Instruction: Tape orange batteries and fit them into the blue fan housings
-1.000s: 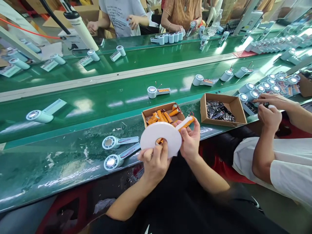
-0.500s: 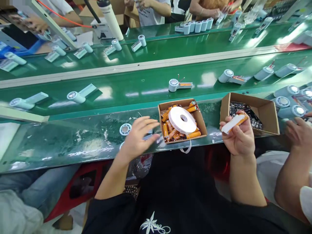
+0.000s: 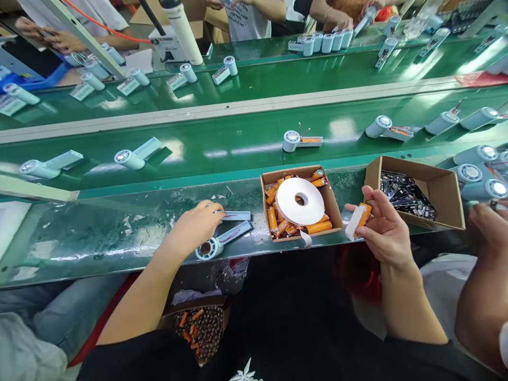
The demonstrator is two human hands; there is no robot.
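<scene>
My left hand [image 3: 198,227] is closed over the round head of a light-blue handheld fan housing [image 3: 237,216]; its open handle points right and the head is hidden under my fingers. Just below lies a second fan housing [image 3: 210,247], its handle slanting up to the right. My right hand [image 3: 383,225] pinches an orange battery cell [image 3: 363,214] with a strip of white tape on it. Between my hands stands a cardboard box [image 3: 339,217] of orange battery cells [image 3: 319,227], with a white tape roll [image 3: 291,198] on top and its loose end hanging over the front edge.
On the right is a cardboard box [image 3: 448,198] of dark circuit boards [image 3: 405,196], with a co-worker's hand [image 3: 486,227] beyond it. Fan housings [image 3: 291,141] line the green belt [image 3: 206,143]. Below the bench is a box of small parts [image 3: 202,328]. People work across the belt.
My left hand has moved left and down from beside the cell box onto the fan housing. My right hand has turned the taped cell more upright and shifted slightly left.
</scene>
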